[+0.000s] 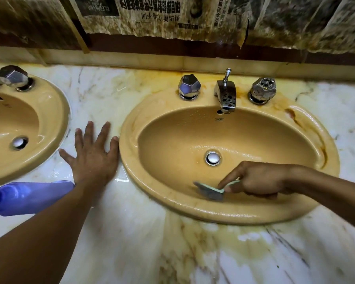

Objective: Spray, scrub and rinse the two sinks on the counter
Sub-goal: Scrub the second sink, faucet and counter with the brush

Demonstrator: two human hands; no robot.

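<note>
Pinched in right hand (260, 181): scouring sponge (210, 191), on wall of right sink (230, 214) just nearer than the drain (213, 158), long axis running left from the grip. Splayed flat, well left of drain: left hand (92, 158).

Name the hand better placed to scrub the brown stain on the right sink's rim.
Right, probably. The right hand grips the scrub pad inside the right sink, on the same side as the brown stain. The left hand lies flat on the counter, left of that sink, holding nothing.
</note>
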